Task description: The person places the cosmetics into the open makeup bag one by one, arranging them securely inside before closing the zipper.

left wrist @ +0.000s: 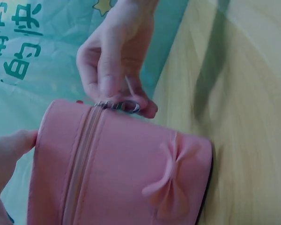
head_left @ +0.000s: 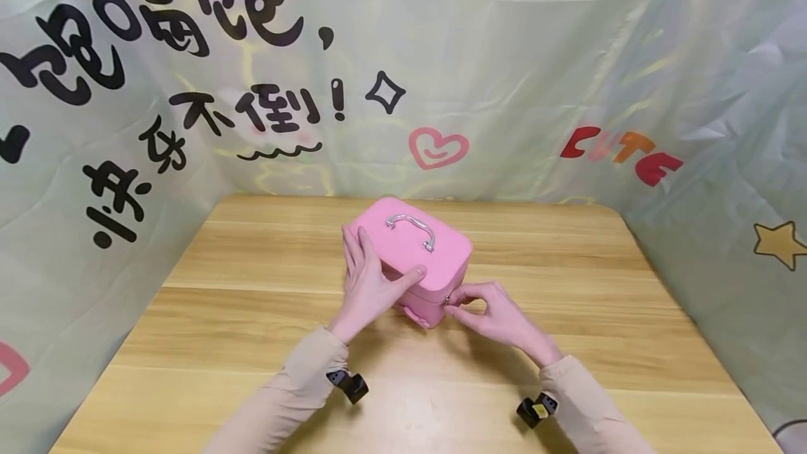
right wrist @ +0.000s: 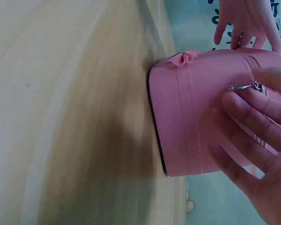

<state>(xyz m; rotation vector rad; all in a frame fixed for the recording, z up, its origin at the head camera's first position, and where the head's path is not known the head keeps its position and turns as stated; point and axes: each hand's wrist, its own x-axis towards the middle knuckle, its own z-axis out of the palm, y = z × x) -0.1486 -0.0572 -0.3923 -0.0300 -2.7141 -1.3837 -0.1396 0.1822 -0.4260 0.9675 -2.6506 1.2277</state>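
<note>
A pink box-shaped case (head_left: pixel 410 251) with rounded corners stands on the table, a silver handle (head_left: pixel 412 226) on its lid. My left hand (head_left: pixel 368 284) rests against it, fairly straight fingers along the left side and thumb on the lid near the front edge. At the right front corner, my right hand (head_left: pixel 501 317) pinches the metal zipper pull (left wrist: pixel 131 107) between thumb and forefinger. In the left wrist view, the zipper (left wrist: pixel 82 164) runs closed along the visible front, below the lid. A pink bow (left wrist: pixel 172 173) decorates the front beneath it.
The case stands on a wooden table (head_left: pixel 252 314), towards its far side. Printed fabric (head_left: pixel 504 54) with lettering and drawings hangs behind the table and along both sides. A small black camera (head_left: pixel 349 385) sits on each wrist.
</note>
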